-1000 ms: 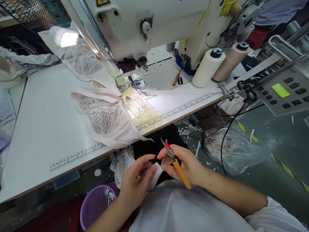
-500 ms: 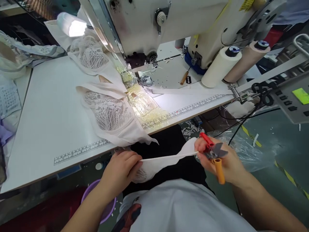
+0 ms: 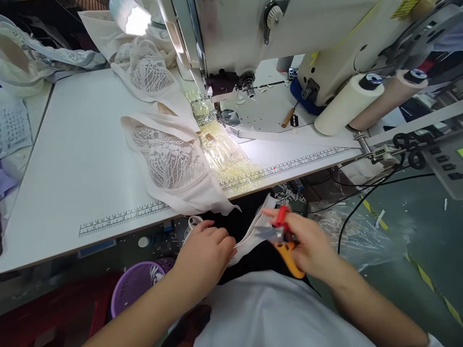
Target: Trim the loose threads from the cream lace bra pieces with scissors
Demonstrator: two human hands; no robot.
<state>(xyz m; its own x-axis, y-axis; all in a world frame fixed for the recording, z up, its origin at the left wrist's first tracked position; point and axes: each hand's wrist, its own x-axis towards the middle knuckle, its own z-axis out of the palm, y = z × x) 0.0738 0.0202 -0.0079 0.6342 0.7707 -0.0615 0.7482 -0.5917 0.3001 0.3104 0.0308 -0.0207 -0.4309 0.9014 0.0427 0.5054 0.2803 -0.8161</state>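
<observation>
My left hand [image 3: 210, 248] is closed on a white fabric piece [image 3: 249, 241], just below the table's front edge and above my lap. The piece rises from that hand toward the right, its far end standing up. In my right hand [image 3: 307, 238] is a pair of scissors [image 3: 284, 241] with red and orange handles, the blades pointing left against the fabric. Whether the blades are apart is blurred. On the table beyond my left hand lies a white lace bra [image 3: 173, 164], one corner hanging over the edge. A second lace cup [image 3: 148, 72] lies behind it.
A sewing machine [image 3: 231, 33] stands at the back, with thread cones [image 3: 349, 103] to its right. A wooden-handled tool [image 3: 288, 117] and a black blade [image 3: 294, 121] lie on its bed. Below the table are a purple basket [image 3: 132, 286] and plastic sheeting [image 3: 372, 231].
My right hand has come left with the scissors, whose blades now point left at the fabric instead of right. The fabric, stretched straight before, is now slack and bent upward. The view has shifted slightly.
</observation>
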